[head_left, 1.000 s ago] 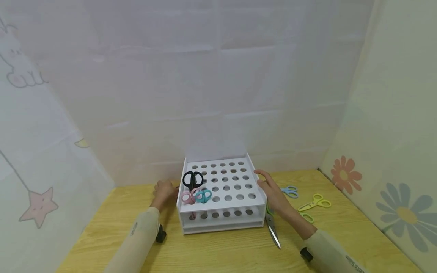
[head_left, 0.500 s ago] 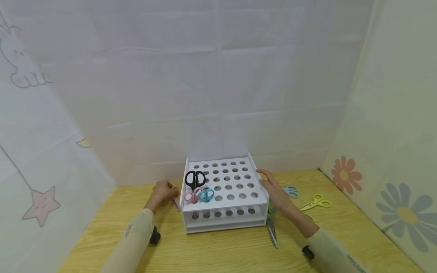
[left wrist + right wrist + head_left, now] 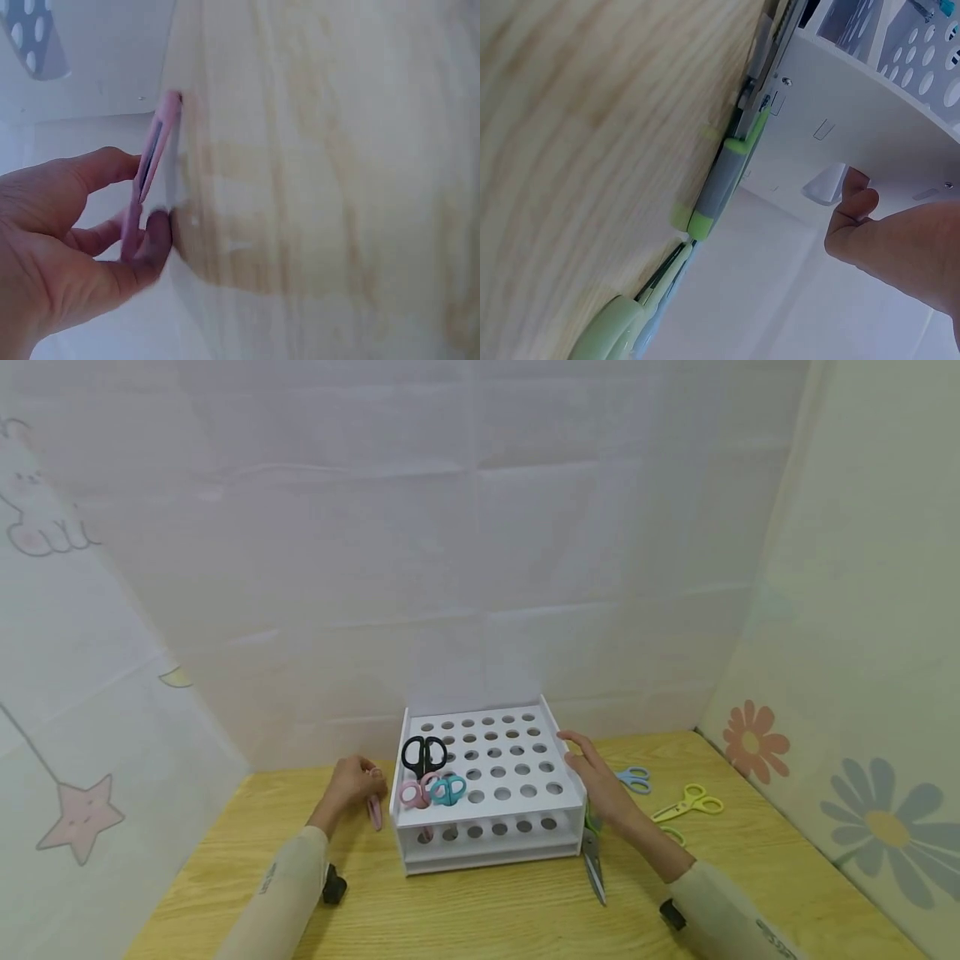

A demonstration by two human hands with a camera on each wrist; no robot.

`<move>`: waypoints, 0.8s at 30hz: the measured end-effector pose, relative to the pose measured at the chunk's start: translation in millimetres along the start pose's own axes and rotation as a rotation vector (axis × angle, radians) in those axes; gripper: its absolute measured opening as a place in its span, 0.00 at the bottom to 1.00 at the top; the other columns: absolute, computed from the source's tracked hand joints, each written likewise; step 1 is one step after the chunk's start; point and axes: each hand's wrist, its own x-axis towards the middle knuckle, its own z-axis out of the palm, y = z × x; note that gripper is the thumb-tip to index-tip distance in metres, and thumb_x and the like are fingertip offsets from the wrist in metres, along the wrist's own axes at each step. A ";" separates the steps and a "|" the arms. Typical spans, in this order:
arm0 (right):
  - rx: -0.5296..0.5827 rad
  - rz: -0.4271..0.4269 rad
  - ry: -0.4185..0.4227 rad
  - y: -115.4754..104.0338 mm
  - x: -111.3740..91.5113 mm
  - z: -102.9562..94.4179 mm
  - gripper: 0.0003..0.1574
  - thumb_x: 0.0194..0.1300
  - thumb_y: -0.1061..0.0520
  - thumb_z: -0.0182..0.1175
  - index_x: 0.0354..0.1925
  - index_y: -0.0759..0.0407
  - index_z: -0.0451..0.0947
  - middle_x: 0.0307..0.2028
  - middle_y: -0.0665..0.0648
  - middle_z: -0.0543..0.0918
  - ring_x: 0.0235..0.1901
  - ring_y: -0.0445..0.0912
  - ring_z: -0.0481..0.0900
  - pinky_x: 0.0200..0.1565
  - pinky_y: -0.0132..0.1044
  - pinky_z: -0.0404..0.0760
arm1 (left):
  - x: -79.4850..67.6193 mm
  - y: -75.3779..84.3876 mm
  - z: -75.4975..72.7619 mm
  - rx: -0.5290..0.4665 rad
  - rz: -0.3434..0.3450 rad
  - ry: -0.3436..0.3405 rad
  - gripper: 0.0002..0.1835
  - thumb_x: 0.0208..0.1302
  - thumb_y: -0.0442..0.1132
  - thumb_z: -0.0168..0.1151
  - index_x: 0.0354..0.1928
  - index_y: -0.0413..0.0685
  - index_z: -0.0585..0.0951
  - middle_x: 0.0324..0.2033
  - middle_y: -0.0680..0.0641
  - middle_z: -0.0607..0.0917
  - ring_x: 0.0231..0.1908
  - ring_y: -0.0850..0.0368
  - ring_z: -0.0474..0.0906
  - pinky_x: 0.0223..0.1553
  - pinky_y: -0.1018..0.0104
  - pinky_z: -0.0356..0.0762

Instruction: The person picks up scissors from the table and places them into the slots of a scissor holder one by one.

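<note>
Now the left hand [image 3: 356, 782] pinches pink scissors [image 3: 375, 812] between its fingers over the desk [image 3: 480, 918], just left of the white rack [image 3: 487, 784], while the right hand [image 3: 602, 783] hooks bent fingers into the rack's side opening [image 3: 823, 187].

A pale, creased back wall [image 3: 450, 543] is rising behind a wood-grained tabletop [image 3: 480, 914]; a white rabbit [image 3: 41, 510] and a pink star [image 3: 81, 820] are decorating the left wall [image 3: 52, 643], a red flower [image 3: 752, 742] and a blue flower [image 3: 888, 830] are brightening the right wall [image 3: 862, 610], and soft light is spreading
</note>
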 end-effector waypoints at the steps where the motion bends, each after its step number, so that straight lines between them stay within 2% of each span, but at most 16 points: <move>1: -0.003 0.001 0.000 -0.6 -0.4 0.2 0.30 0.83 0.44 0.39 0.77 0.45 0.55 0.70 0.65 0.66 0.59 0.60 0.73 0.50 0.45 0.77 | -0.2 -0.2 -0.3 -0.038 -0.014 -0.001 0.18 0.52 0.37 0.72 0.42 0.33 0.80 0.37 0.40 0.81 0.38 0.46 0.76 0.42 0.57 0.76; 7: 0.019 -0.006 -0.009 -1.7 -1.7 -0.1 0.30 0.84 0.44 0.40 0.77 0.45 0.55 0.68 0.66 0.67 0.57 0.59 0.75 0.49 0.45 0.78 | -5.5 5.7 -4.5 -0.404 -0.060 -0.051 0.23 0.58 0.28 0.70 0.55 0.28 0.75 0.42 0.36 0.79 0.36 0.49 0.80 0.38 0.60 0.82; 10: 0.039 -0.012 -0.015 -1.5 -1.6 -0.8 0.30 0.84 0.46 0.40 0.77 0.46 0.55 0.68 0.67 0.68 0.56 0.58 0.76 0.48 0.44 0.79 | -9.2 10.5 -9.6 -0.509 -0.038 -0.062 0.24 0.61 0.24 0.67 0.58 0.26 0.74 0.44 0.34 0.79 0.36 0.50 0.82 0.38 0.60 0.84; 16: 0.043 -0.004 -0.024 -2.5 -1.6 -1.6 0.30 0.84 0.45 0.39 0.77 0.45 0.54 0.69 0.66 0.66 0.58 0.59 0.74 0.49 0.44 0.78 | -17.2 21.0 -21.2 -0.583 0.000 -0.092 0.23 0.67 0.22 0.62 0.62 0.24 0.70 0.44 0.31 0.79 0.39 0.43 0.86 0.43 0.54 0.84; 24: 0.051 0.027 -0.041 -4.0 -1.0 -2.6 0.29 0.84 0.47 0.38 0.78 0.47 0.53 0.68 0.68 0.66 0.55 0.58 0.76 0.47 0.44 0.80 | -26.7 32.6 -33.1 -0.638 0.046 -0.099 0.23 0.71 0.22 0.56 0.65 0.21 0.66 0.45 0.30 0.77 0.44 0.37 0.85 0.48 0.49 0.82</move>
